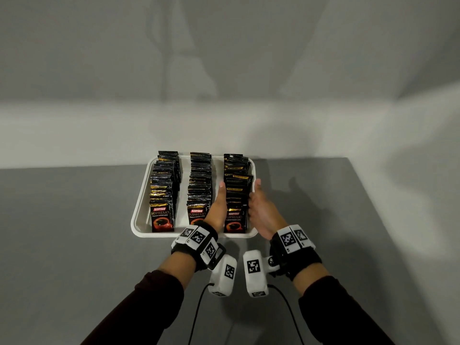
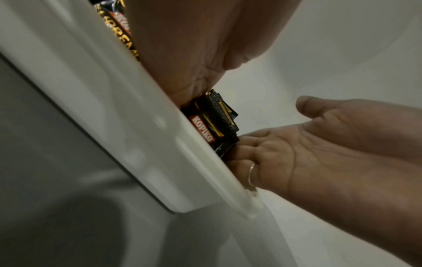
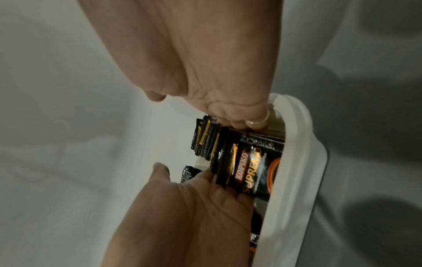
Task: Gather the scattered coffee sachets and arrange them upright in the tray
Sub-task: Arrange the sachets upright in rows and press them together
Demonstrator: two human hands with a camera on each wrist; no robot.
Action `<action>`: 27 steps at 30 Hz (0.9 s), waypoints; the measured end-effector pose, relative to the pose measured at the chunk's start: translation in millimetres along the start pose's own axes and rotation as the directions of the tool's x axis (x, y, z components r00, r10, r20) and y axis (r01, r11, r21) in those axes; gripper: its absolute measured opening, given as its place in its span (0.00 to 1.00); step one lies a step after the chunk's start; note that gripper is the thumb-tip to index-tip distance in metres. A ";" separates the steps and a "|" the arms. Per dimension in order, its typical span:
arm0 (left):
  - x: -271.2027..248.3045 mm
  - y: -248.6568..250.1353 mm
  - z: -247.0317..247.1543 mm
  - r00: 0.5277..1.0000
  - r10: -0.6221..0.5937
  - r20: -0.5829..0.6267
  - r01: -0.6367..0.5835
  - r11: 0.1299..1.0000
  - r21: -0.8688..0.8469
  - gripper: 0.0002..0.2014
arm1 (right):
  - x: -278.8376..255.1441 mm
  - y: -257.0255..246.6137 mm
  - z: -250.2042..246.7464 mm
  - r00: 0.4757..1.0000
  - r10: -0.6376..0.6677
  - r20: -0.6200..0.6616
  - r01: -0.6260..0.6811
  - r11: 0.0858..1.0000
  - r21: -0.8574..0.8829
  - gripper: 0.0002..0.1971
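- A white tray (image 1: 140,195) sits on a grey table (image 1: 62,232), holding three rows of black coffee sachets standing upright: a left row (image 1: 163,192), a middle row (image 1: 199,190) and a right row (image 1: 236,192).
- The left hand (image 1: 219,207) lies between the middle and right rows, its fingers straight and flat against the left side of the right row.
- The right hand (image 1: 261,210) is at that row's other side, next to the tray's right rim, thumb raised; its fingers (image 2: 246,146) touch the sachets' edges, and a thin ring (image 2: 251,174) shows on one.
- Whether the right hand pinches a sachet or only presses, the pictures cannot tell.
- Both wrists carry black bands with square-patterned markers (image 1: 198,237).
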State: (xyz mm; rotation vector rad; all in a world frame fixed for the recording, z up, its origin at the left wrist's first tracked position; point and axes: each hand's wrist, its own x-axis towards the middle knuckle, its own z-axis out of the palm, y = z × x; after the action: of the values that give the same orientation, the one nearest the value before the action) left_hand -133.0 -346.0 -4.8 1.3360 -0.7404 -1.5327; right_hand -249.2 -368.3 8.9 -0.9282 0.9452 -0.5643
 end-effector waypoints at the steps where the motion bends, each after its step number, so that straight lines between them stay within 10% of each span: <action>1: 1.3 -1.2 -1.3 1.000 -0.009 -0.009 0.009 1.000 0.016 0.35 | -1.5 -2.0 -1.6 1.000 -0.001 0.002 0.001 1.000 -0.010 0.30; 12: 11.2 -1.6 -7.2 0.996 -0.051 -0.078 0.056 0.997 0.061 0.36 | 17.9 -37.9 -17.0 0.966 -0.025 -0.257 -0.017 0.987 -0.160 0.40; 27: 22.3 -0.4 -4.4 0.997 -0.021 -0.076 0.024 0.999 0.031 0.36 | 25.8 -20.6 -8.7 0.998 0.005 -0.064 -0.002 0.999 0.039 0.37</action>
State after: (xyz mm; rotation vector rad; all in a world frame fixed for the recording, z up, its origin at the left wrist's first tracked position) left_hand -128.0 -365.7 -15.0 1.4227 -0.7068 -1.4848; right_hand -244.5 -401.8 13.3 -0.8782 0.9900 -0.6101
